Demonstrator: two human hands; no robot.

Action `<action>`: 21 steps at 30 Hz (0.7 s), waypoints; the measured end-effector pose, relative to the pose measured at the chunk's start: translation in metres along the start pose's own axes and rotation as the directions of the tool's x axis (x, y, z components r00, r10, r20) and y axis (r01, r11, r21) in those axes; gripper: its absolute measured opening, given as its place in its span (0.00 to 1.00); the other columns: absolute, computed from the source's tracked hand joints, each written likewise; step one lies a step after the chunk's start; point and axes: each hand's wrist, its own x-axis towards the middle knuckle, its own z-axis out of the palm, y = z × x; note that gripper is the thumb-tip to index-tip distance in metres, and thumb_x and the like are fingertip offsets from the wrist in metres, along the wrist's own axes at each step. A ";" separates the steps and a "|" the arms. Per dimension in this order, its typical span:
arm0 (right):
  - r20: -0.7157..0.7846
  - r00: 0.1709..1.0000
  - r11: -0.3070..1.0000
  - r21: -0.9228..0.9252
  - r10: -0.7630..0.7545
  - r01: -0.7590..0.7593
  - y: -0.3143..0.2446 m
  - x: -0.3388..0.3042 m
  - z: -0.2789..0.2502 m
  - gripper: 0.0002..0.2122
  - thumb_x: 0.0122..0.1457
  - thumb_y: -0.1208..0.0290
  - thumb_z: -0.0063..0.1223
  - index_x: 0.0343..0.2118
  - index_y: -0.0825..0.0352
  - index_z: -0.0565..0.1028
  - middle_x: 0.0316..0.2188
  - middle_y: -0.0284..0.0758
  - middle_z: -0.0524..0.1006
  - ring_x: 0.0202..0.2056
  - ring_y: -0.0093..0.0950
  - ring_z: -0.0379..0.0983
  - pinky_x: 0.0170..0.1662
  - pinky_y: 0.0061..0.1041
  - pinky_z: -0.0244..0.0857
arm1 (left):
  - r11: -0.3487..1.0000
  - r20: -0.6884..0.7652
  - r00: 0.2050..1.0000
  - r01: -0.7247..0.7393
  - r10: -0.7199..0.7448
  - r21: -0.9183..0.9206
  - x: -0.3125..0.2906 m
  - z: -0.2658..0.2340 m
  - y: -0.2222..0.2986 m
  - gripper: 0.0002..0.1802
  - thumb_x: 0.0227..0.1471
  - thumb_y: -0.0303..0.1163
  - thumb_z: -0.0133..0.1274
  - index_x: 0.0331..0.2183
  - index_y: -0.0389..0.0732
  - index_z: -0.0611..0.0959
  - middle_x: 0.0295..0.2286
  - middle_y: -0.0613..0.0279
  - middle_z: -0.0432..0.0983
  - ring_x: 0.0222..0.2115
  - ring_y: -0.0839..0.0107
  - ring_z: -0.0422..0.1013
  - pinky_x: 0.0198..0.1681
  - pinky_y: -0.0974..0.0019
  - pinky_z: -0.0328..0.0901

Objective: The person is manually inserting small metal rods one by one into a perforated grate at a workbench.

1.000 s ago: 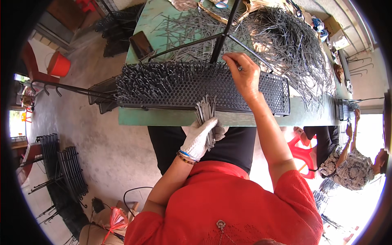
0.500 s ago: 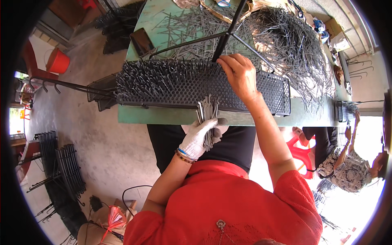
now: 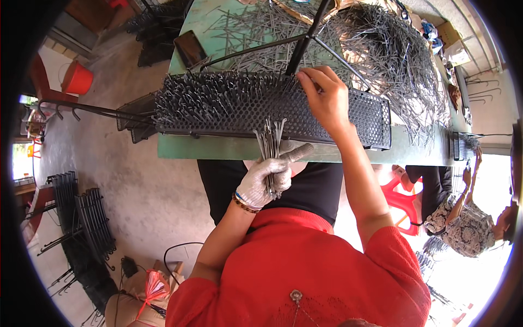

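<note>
In its white glove, my left hand (image 3: 263,182) is closed round a bundle of thin grey metal rods with flattened ends (image 3: 269,139). One dark-tipped glove finger sticks out to the right. The bundle stands nearly upright before the front edge of a long black perforated metal tray (image 3: 261,111). Many similar rods (image 3: 201,95) stand packed in the tray's left part; its right part shows bare holes. Over the tray's back part, beside a black upright bar (image 3: 297,57), my bare right hand (image 3: 327,98) has its thumb and forefinger brought together. What they pinch is too small to make out.
Loose rods lie heaped across the green table (image 3: 180,150) behind the tray. A small dark box (image 3: 190,49) stands at the back left. Another person (image 3: 463,223) works at the far right. Black racks (image 3: 87,229) and a red bucket (image 3: 77,78) stand to the left.
My left hand has turned a little with the bundle, and one gloved finger now stretches out to the right. My right hand has shifted slightly right along the tray's back.
</note>
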 end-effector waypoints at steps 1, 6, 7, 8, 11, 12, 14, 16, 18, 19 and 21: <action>0.050 0.985 0.973 0.154 0.166 -0.172 -0.010 -0.004 -0.008 0.09 0.56 0.69 0.59 0.33 0.70 0.79 0.27 0.36 0.76 0.26 0.25 0.73 0.30 0.25 0.65 | 0.999 0.009 1.000 -0.024 0.024 0.030 -0.001 0.000 0.000 0.17 0.53 0.25 0.43 0.46 0.33 0.71 0.39 0.49 0.75 0.13 0.86 0.53 0.15 0.80 0.50; 0.701 0.709 0.857 0.318 0.075 -0.405 -0.012 -0.029 -0.042 0.11 0.58 0.67 0.57 0.35 0.72 0.79 0.31 0.37 0.78 0.36 0.27 0.73 0.40 0.26 0.65 | 0.997 -0.064 0.995 -0.083 0.082 -0.004 -0.008 -0.003 0.001 0.15 0.52 0.25 0.44 0.44 0.37 0.72 0.24 0.61 0.71 0.11 0.83 0.54 0.14 0.76 0.51; 0.700 0.710 0.857 0.316 0.079 -0.407 -0.014 -0.035 -0.045 0.11 0.58 0.67 0.57 0.35 0.72 0.79 0.31 0.37 0.78 0.36 0.27 0.73 0.40 0.26 0.65 | 0.995 -0.050 0.995 -0.089 0.091 0.035 -0.008 -0.003 0.001 0.16 0.52 0.24 0.44 0.45 0.37 0.72 0.20 0.66 0.67 0.11 0.82 0.54 0.14 0.75 0.51; 0.725 0.689 0.864 0.344 0.006 -0.368 -0.016 -0.041 -0.048 0.12 0.57 0.67 0.58 0.35 0.72 0.78 0.32 0.38 0.78 0.37 0.28 0.73 0.41 0.27 0.65 | 0.996 -0.050 0.995 -0.085 0.087 0.034 -0.007 -0.003 0.001 0.16 0.52 0.24 0.44 0.45 0.37 0.72 0.20 0.66 0.67 0.11 0.82 0.54 0.14 0.75 0.51; 0.757 0.652 0.855 0.368 -0.047 -0.366 -0.021 -0.052 -0.048 0.12 0.54 0.69 0.60 0.36 0.72 0.79 0.33 0.39 0.79 0.37 0.32 0.74 0.42 0.29 0.65 | 0.988 -0.062 0.992 -0.107 0.114 0.112 -0.006 0.001 0.002 0.16 0.52 0.23 0.45 0.45 0.38 0.72 0.18 0.69 0.63 0.11 0.80 0.55 0.14 0.75 0.52; 0.758 0.652 0.824 0.384 -0.023 -0.417 -0.023 -0.055 -0.050 0.11 0.54 0.70 0.60 0.36 0.73 0.79 0.32 0.39 0.79 0.37 0.31 0.74 0.41 0.28 0.65 | 0.991 -0.065 0.992 -0.100 0.107 0.092 -0.006 0.001 0.002 0.16 0.51 0.23 0.45 0.45 0.38 0.72 0.18 0.69 0.63 0.11 0.80 0.55 0.14 0.75 0.52; 0.757 0.653 0.788 0.403 -0.001 -0.466 -0.025 -0.059 -0.049 0.10 0.53 0.72 0.60 0.35 0.73 0.79 0.32 0.39 0.79 0.37 0.31 0.74 0.41 0.28 0.65 | 0.993 -0.070 0.993 -0.093 0.099 0.075 -0.007 0.000 0.002 0.17 0.51 0.22 0.45 0.45 0.38 0.72 0.18 0.69 0.63 0.11 0.80 0.56 0.14 0.75 0.52; 0.708 0.705 0.766 0.427 0.048 -0.480 -0.025 -0.066 -0.046 0.08 0.54 0.74 0.59 0.34 0.73 0.79 0.30 0.37 0.79 0.34 0.26 0.74 0.39 0.25 0.65 | 0.994 -0.055 0.994 -0.091 0.094 0.055 -0.007 0.000 0.000 0.17 0.51 0.23 0.45 0.45 0.38 0.72 0.19 0.66 0.67 0.11 0.80 0.57 0.14 0.75 0.52; 0.694 0.703 0.739 0.390 0.156 -0.549 -0.027 -0.073 -0.042 0.07 0.55 0.75 0.59 0.34 0.73 0.79 0.28 0.35 0.79 0.33 0.23 0.73 0.38 0.23 0.65 | 0.993 -0.070 0.993 -0.092 0.097 0.071 -0.007 0.002 0.002 0.17 0.51 0.23 0.45 0.45 0.38 0.72 0.20 0.65 0.68 0.11 0.80 0.57 0.14 0.75 0.52; 0.679 0.688 0.705 0.356 0.257 -0.614 -0.028 -0.076 -0.040 0.07 0.56 0.75 0.58 0.33 0.73 0.79 0.27 0.34 0.79 0.31 0.20 0.72 0.36 0.21 0.65 | 0.991 -0.086 0.991 -0.099 0.106 0.085 -0.006 0.003 0.003 0.17 0.51 0.23 0.45 0.45 0.38 0.72 0.20 0.64 0.69 0.11 0.80 0.57 0.14 0.75 0.52; 0.646 0.690 0.654 0.373 0.326 -0.658 -0.030 -0.082 -0.037 0.07 0.57 0.74 0.57 0.33 0.74 0.79 0.26 0.33 0.79 0.30 0.18 0.72 0.35 0.20 0.65 | 0.993 -0.075 0.992 -0.097 0.102 0.074 -0.004 0.006 0.003 0.17 0.51 0.23 0.45 0.46 0.39 0.72 0.23 0.60 0.72 0.12 0.80 0.57 0.15 0.75 0.53</action>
